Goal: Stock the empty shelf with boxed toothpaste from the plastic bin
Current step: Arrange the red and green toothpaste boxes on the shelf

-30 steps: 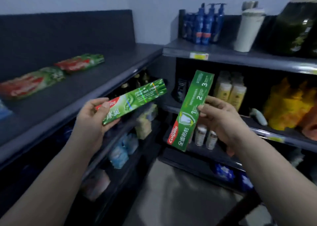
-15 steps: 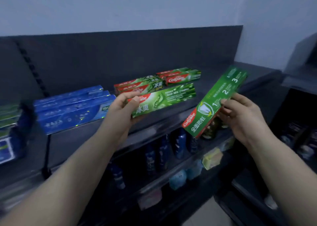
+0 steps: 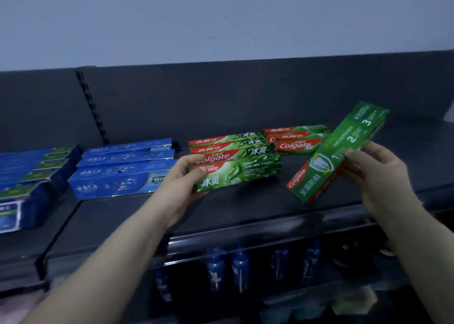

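My left hand (image 3: 182,176) grips the left end of a green and red toothpaste box (image 3: 242,172), held level just in front of a row of matching boxes (image 3: 228,143) on the dark shelf (image 3: 245,208). My right hand (image 3: 373,173) holds a second green toothpaste box (image 3: 336,151) tilted up to the right, its lower end near the shelf surface. Behind it lies another short stack of red and green boxes (image 3: 296,136). The plastic bin is out of sight.
Blue toothpaste boxes (image 3: 122,171) sit in stacks at the left, with more blue boxes (image 3: 27,181) on the neighbouring shelf section. Blue bottles (image 3: 228,269) stand on the shelf below. The dark back panel (image 3: 245,97) rises behind the boxes.
The view has swung left from the corner shelving to face this shelf. Both hands have carried their boxes forward; the left one now sits low in front of the green row.
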Demonstrator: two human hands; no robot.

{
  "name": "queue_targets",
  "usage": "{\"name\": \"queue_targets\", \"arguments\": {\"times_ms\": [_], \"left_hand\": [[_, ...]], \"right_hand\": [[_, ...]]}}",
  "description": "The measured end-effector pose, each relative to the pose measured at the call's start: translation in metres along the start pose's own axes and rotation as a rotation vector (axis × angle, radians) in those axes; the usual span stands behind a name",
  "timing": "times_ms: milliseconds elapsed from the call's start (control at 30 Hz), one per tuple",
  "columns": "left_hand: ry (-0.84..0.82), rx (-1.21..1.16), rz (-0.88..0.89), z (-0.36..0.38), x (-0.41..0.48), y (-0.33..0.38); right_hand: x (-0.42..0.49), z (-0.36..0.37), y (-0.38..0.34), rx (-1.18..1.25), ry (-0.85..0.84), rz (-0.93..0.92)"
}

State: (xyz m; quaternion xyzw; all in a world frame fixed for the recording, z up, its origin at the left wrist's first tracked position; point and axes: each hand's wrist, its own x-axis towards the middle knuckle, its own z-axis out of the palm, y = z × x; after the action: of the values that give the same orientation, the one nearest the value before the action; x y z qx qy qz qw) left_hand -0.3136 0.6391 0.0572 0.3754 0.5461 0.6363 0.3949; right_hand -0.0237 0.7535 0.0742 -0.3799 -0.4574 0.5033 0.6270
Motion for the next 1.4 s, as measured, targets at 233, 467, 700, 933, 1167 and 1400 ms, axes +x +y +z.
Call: {"name": "queue_targets", "arguments": {"times_ms": [233,467,700,933,1167,1400], "left_hand": [[0.086,0.908,0.122,-0.018,-0.005,-0.005],[0.178,1.067,0.079,-0.003,0.000,-0.001],[0.083,1.045,0.001,0.003,0.005,0.005],[-0.065,0.924,0.035,-0.003,-0.006,-0.002],[0.077,1.152,0.320,0.007,0.008,-0.013],[0.200,1.479,0.463,0.019,0.039,-0.019]], "right_hand": [[0.037,0.025,0.009,-0.071,-0.241,-0.057],[0.057,0.034,0.019,-0.119,-0.293,-0.026],[0.072,0.029,0.003,-0.273,-0.332,-0.144],[0.065,0.029,-0.003,-0.463,-0.449,-0.353],[0.055,0.032,-0.017,-0.617,-0.536,-0.498],[0.060,0.029,-0.017,-0.595,-0.518,-0.492]]}}
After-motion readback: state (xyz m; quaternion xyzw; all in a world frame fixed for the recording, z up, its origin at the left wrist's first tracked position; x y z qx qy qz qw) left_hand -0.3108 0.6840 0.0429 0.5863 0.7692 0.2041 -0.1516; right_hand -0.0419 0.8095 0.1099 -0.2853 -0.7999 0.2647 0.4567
